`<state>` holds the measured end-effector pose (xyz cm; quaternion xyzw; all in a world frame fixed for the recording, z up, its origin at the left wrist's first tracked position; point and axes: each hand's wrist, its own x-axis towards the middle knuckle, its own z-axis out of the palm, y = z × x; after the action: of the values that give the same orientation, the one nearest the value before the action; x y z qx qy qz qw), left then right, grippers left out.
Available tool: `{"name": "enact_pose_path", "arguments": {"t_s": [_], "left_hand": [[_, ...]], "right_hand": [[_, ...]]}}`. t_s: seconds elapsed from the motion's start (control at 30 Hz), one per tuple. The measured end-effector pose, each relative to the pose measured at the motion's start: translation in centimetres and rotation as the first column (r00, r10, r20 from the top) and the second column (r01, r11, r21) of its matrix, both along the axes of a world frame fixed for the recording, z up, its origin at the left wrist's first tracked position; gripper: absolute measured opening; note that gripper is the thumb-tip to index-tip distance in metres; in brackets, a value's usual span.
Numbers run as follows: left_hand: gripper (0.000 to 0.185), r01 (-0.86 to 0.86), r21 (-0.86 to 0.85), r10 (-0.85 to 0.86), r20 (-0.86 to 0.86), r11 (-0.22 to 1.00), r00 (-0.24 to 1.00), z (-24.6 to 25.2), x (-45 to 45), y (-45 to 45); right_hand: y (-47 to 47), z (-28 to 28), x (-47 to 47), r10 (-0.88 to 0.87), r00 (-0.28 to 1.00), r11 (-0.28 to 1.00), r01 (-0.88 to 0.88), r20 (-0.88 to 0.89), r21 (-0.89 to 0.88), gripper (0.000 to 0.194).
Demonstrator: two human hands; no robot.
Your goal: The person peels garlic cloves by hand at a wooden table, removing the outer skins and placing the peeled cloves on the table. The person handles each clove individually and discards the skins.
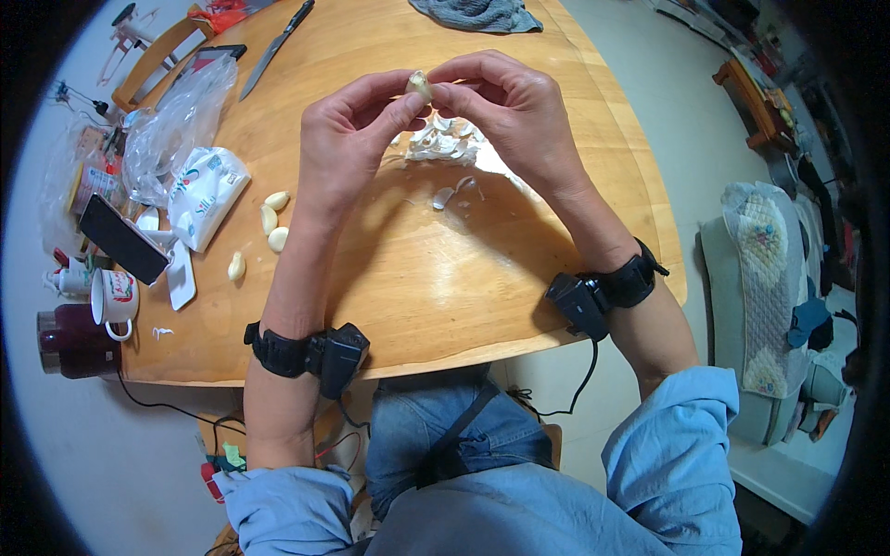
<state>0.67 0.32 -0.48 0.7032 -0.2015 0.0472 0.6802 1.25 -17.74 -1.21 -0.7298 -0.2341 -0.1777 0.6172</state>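
Observation:
A garlic clove point(418, 85) is pinched between the fingertips of both hands, above the wooden table point(445, 306). My left hand point(354, 128) grips it from the left, thumb against its lower side. From the right, thumb and forefinger of my right hand point(511, 104) close on it. Beneath the hands lies a heap of papery garlic skins point(445, 142), partly hidden by them. A few loose skin flakes point(445, 197) rest nearer to me. Left of my left forearm are several pale, peeled-looking cloves point(269, 219), one point(237, 266) lying apart from the others.
A knife point(274, 52) lies at the far left, and a grey cloth point(480, 14) at the far edge. Along the left stand a phone point(124, 238) on a white stand, a tissue pack point(207, 198), a plastic bag point(177, 128), an enamel mug point(115, 299) and a dark jar point(80, 340).

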Motion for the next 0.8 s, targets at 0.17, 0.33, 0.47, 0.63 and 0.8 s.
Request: {"name": "enact_pose_path", "arguments": {"t_s": [0.17, 0.33, 0.47, 0.63, 0.8], "left_hand": [[0.026, -0.028, 0.054, 0.025, 0.065, 0.998, 0.998, 0.0, -0.5, -0.4], [0.025, -0.106, 0.099, 0.092, 0.133, 0.989, 0.987, -0.2, -0.7, -0.6], [0.021, -0.16, 0.116, 0.134, 0.201, 0.98, 0.97, -0.4, -0.5, -0.8], [0.025, -0.192, 0.258, 0.12, 0.271, 0.947, 0.955, -0.3, -0.8, -0.7], [0.023, -0.262, 0.31, 0.137, 0.372, 0.914, 0.918, -0.3, -1.0, -1.1]], "right_hand": [[-0.2, 0.0, 0.0, -0.059, 0.996, 0.995, 0.064, 0.066, -0.073, 0.017], [-0.3, 0.0, 0.0, -0.065, 0.993, 0.994, 0.073, 0.094, -0.081, 0.017], [-0.1, -0.2, 0.0, -0.074, 0.991, 0.993, 0.084, 0.113, -0.085, 0.017], [0.0, -0.2, -0.2, -0.095, 0.989, 0.983, 0.111, 0.111, -0.148, 0.014], [0.2, 0.1, -0.5, -0.145, 0.98, 0.977, 0.164, 0.139, -0.136, 0.014]]}}
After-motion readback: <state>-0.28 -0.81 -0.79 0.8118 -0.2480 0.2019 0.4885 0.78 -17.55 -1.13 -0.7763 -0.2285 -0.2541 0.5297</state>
